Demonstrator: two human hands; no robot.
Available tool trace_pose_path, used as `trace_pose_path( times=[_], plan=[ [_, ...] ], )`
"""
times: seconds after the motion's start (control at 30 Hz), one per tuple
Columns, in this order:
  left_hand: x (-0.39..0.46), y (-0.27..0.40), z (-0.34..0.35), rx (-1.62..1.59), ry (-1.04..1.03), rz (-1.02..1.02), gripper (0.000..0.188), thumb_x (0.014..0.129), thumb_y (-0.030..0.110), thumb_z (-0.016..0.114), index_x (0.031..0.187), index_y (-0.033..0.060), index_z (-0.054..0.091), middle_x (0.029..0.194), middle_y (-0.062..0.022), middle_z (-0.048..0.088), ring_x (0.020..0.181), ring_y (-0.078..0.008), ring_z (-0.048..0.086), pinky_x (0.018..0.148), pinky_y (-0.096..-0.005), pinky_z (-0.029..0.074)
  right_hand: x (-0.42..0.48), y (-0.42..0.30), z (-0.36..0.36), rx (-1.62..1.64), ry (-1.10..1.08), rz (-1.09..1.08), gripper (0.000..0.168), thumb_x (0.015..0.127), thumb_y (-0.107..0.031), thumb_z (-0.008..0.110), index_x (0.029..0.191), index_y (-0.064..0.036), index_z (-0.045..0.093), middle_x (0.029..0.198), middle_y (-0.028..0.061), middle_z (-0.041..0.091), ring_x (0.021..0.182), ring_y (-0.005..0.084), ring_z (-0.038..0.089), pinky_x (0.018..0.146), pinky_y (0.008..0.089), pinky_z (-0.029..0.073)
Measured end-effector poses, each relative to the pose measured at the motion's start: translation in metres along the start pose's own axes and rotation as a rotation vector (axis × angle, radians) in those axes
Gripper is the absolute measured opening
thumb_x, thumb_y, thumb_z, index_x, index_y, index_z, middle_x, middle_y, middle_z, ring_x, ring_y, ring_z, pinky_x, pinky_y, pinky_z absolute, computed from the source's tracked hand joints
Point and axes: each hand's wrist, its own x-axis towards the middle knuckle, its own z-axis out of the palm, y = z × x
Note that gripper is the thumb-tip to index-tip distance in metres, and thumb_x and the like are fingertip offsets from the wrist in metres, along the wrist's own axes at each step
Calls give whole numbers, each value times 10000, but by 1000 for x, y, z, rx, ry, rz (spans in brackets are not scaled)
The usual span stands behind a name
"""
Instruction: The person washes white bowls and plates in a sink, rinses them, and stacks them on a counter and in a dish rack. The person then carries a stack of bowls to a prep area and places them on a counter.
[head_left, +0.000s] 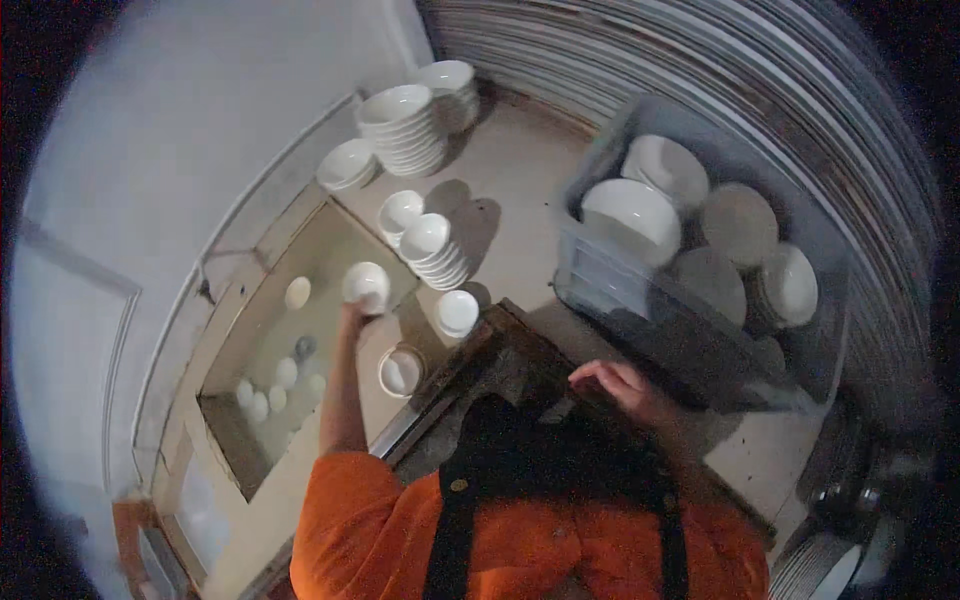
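My left hand (363, 306) grips a small white bowl (367, 283) by its near side, above the right edge of a sunken basin (262, 330). Several pale oval pieces (286, 373) lie in the basin. Just right of the held bowl stand two short stacks of small white bowls (427, 240), with another small white bowl (457, 311) below them. Nearer to me sits a round container (401, 372) with a pale inside. My right hand (611, 376) is held in the air left of a grey plastic crate, its fingers slightly bent and nothing seen in them.
The grey crate (600, 259) at the right holds several large white bowls (634, 217). Tall stacks of white bowls (405, 131) stand at the far edge. A ribbed wall (637, 45) curves behind. At the lower right are stacked plates (821, 570). A thin rail (232, 214) runs along the left.
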Motion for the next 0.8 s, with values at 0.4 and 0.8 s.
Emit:
trace_pose_path(
  times=[0.4,0.8],
  plan=[
    [19,358,142,278,626,1388,353,722,121,460,1041,-22,415,1024,-143,464,920,-253,463,777,-365,385,-163,-73,-93,211,680,-344,453,782,-413,355,973,-20,476,881,98,517,829,169,484,761,280,344],
    [-113,386,582,739,-1034,676,359,724,234,525,979,-12,465,799,-190,548,716,-247,541,654,-328,423,-188,-49,-188,-839,1306,-6,417,780,-253,423,1101,-2,339,1049,225,391,961,335,399,831,389,313]
  ],
)
